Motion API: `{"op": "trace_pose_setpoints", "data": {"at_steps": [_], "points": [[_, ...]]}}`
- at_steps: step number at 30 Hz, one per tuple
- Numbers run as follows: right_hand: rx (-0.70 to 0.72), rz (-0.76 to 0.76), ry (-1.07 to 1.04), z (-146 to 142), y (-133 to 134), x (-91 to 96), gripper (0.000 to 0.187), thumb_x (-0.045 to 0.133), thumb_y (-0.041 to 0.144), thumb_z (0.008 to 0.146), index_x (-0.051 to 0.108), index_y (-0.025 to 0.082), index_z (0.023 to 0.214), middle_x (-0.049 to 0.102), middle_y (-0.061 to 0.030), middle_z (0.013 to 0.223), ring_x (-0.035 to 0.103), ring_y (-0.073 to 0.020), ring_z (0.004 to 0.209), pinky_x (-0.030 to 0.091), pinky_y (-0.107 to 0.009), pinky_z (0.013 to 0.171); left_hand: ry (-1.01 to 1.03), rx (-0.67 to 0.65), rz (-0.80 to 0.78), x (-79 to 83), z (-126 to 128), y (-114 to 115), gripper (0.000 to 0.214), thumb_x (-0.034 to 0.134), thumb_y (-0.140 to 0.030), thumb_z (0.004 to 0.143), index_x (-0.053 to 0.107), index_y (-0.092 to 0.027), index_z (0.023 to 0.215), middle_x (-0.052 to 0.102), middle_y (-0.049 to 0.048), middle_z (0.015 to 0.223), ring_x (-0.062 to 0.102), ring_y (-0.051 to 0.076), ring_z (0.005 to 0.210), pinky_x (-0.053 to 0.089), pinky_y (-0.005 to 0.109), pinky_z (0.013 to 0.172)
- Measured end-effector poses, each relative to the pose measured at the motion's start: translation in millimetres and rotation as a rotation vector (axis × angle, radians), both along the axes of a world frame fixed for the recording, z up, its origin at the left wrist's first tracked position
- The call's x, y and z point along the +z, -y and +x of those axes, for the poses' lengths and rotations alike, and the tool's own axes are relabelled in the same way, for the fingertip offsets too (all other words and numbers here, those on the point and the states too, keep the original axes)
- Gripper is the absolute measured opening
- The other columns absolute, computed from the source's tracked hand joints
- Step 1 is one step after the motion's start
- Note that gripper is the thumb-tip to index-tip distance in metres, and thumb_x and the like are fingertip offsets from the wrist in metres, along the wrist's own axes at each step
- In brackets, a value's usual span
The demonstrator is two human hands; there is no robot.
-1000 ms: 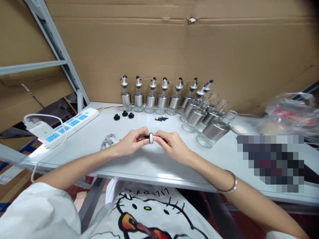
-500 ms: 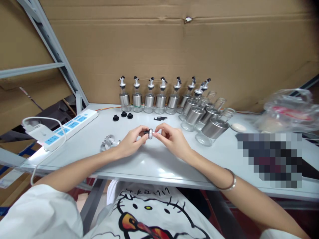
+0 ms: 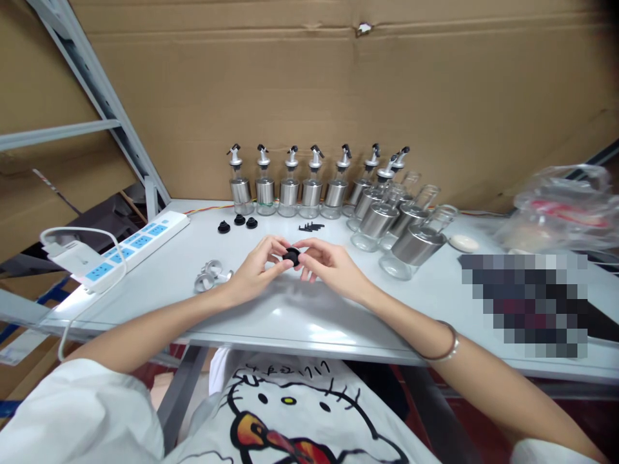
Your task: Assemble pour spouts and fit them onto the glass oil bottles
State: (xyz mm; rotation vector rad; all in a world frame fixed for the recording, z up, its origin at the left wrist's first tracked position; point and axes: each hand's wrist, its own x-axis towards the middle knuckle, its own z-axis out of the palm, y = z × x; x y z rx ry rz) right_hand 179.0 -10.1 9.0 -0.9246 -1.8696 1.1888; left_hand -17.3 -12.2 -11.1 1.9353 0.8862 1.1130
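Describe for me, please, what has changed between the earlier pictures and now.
The small piece between the left hand and right hand has turned: its black side now faces the camera, instead of the silver rim. Bottles, loose black caps and silver parts stayed put.

Between the forearms (image 3: 169,321), bare counter (image 3: 294,322) lies open from the hands (image 3: 333,267) to the near edge, and a narrow strip runs ahead to the black pins (image 3: 309,227). Behind these, topped bottles (image 3: 289,192) and the cardboard wall (image 3: 290,84) bar the way; open-necked bottles (image 3: 418,243) block the right, while silvery parts (image 3: 207,281) sit close by the left forearm.
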Motion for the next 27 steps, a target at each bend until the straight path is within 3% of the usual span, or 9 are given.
{"op": "trace_pose_setpoints", "data": {"at_steps": [6, 13, 27], "points": [[0.004, -0.053, -0.040, -1.1, 0.8, -2.8, 0.032, 0.060, 0.038, 0.081, 0.059, 0.016, 0.105, 0.065, -0.0007, 0.069, 0.064, -0.0141, 0.060, 0.054, -0.029, 0.062, 0.039, -0.082, -0.129, 7.2, 2.6, 6.5, 0.021, 0.050, -0.040, 0.091, 0.047, -0.019, 0.095, 0.056, 0.0036, 0.096, 0.058, 0.015, 0.087, 0.046, 0.031, 0.081], [-0.005, -0.104, -0.101, -1.4, -1.7, -0.9, 0.035, 0.066, 0.035, 0.074, 0.058, 0.016, 0.101, 0.066, -0.0005, 0.069, 0.065, -0.0147, 0.061, 0.054, -0.030, 0.064, 0.101, -0.077, -0.116, 13.2, 3.7, 7.1, 0.019, 0.056, -0.034, 0.088, 0.053, -0.017, 0.095, 0.057, 0.0046, 0.097, 0.058, 0.016, 0.090, 0.045, 0.031, 0.085], [0.007, -0.004, -0.044, 0.0, -3.0, -3.6, 0.025, 0.063, 0.031, 0.073, 0.060, 0.017, 0.093, 0.064, -0.0011, 0.074, 0.062, -0.0148, 0.069, 0.051, -0.031, 0.069, 0.168, -0.038, -0.124, 5.4, 3.9, 8.6, 0.025, 0.064, -0.032, 0.081, 0.047, -0.021, 0.096, 0.047, 0.0007, 0.092, 0.052, 0.012, 0.087, 0.048, 0.029, 0.083]]}}
